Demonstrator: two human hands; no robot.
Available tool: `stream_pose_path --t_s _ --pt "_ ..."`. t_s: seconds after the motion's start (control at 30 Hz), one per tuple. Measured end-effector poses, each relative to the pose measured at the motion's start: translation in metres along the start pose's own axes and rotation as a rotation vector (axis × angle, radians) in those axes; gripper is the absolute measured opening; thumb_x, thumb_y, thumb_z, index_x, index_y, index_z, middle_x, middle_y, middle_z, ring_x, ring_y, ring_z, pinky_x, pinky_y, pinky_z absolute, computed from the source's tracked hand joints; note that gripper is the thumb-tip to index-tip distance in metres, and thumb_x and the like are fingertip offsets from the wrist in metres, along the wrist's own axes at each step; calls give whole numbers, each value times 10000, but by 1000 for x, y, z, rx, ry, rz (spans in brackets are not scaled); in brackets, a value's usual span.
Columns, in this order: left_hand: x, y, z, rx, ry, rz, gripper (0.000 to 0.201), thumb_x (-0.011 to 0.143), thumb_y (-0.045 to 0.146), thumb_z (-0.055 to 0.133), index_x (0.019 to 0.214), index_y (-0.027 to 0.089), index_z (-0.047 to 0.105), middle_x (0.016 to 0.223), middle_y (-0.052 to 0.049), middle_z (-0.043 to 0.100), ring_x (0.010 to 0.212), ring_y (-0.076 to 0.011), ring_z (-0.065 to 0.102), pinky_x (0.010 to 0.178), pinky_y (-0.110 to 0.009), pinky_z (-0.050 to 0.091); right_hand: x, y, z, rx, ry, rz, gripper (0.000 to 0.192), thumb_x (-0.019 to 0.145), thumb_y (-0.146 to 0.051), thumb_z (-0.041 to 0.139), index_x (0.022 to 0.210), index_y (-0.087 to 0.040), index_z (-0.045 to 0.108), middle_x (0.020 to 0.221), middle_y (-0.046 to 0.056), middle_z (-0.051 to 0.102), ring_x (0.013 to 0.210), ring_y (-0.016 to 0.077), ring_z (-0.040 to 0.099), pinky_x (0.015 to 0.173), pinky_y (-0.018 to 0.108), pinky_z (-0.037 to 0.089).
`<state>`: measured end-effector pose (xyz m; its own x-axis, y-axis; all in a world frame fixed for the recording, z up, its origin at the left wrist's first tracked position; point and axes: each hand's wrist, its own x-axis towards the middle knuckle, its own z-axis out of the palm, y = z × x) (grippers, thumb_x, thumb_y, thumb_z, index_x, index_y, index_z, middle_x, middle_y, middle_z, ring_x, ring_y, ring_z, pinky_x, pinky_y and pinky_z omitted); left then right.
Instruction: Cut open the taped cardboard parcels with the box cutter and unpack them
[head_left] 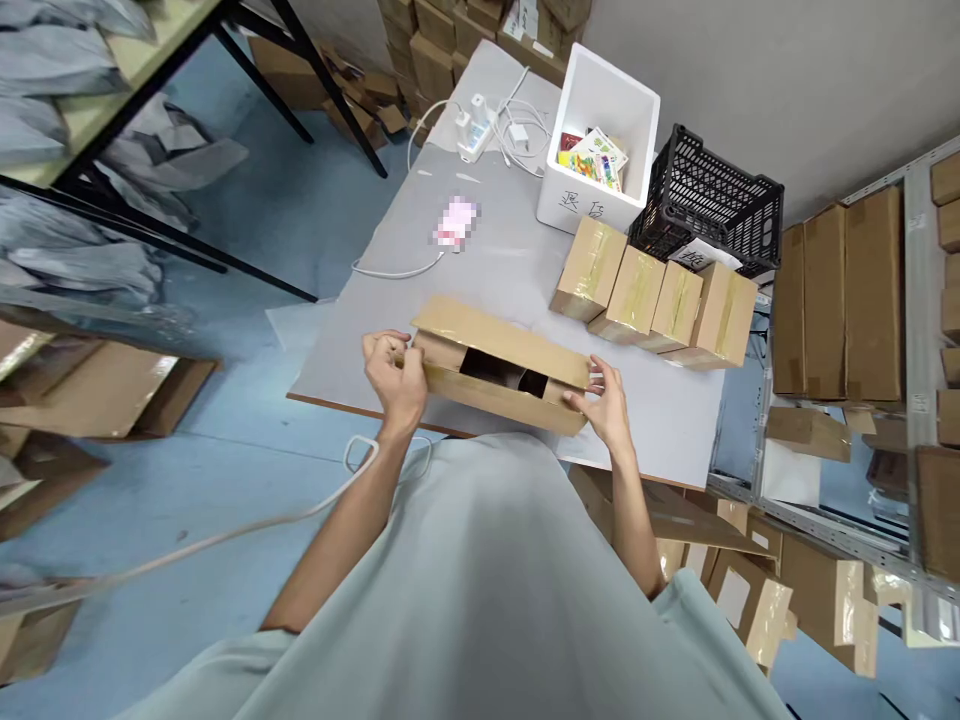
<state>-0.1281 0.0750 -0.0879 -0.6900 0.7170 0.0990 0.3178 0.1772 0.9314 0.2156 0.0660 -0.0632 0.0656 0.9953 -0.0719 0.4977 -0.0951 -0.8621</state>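
Note:
A long brown cardboard box [502,345] lies at the front edge of the grey-topped table [510,260], its long flaps partly raised. Between the flaps a dark gap shows; what is inside cannot be made out. At the box's left end my left hand [397,375] is closed, thumb and fingers pinching the cardboard. My right hand [604,400] grips the other end, thumb in front and fingers behind. Beyond the box a phone-like object [456,224], blurred out, rests on the table with a white cable running from it.
Several taped cartons [637,300] stand in a row at the right. Behind them are a white foam box [592,200] with colourful packets and a black plastic crate [709,200]. A power strip [474,135] sits at the back. A metal shelf [916,300] with boxes flanks the right side.

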Motion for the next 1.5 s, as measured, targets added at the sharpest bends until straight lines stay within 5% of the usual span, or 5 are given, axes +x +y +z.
stream_pose_path --t_s 0.47,0.8,1.13,1.33,1.5 --pt "-10 -54 -75 -305 -605 -123 755 848 553 849 1510 283 607 1725 -168 567 1685 -398 498 1424 -641 374 99 -18 23 111 144 -58 628 927 -849 693 937 -222 680 954 63 758 997 246 692 949 359 582" --pt "-6 -46 -111 -122 -977 -18 1066 950 814 784 1811 304 417 1934 -151 258 1817 -400 242 1468 -591 288 121 -17 56 214 156 333 585 841 -789 785 866 -212 690 847 66 795 953 261 722 816 326 579" --pt "31 -3 -109 178 -1041 180 1002 913 754 804 1737 253 534 1918 -169 309 1786 -445 310 1435 -642 356 69 -44 28 -313 373 33 631 1013 -591 747 1454 -162 604 1483 248 694 1320 348 698 1194 528 551" --pt "36 73 -66 287 -1089 503 590 1087 492 565 1623 258 646 1693 -106 656 1579 -358 615 1354 -543 496 -25 -74 48 -780 80 114 877 998 -518 851 1644 -42 500 1829 418 331 1710 520 397 1303 647 477" --pt "5 101 18 441 -1222 740 502 1054 239 554 1535 191 689 1554 -154 726 1424 -353 703 1232 -503 572 -26 -82 75 -777 -125 415 1111 906 -371 931 1765 28 349 1771 499 367 1477 540 677 1148 591 608"
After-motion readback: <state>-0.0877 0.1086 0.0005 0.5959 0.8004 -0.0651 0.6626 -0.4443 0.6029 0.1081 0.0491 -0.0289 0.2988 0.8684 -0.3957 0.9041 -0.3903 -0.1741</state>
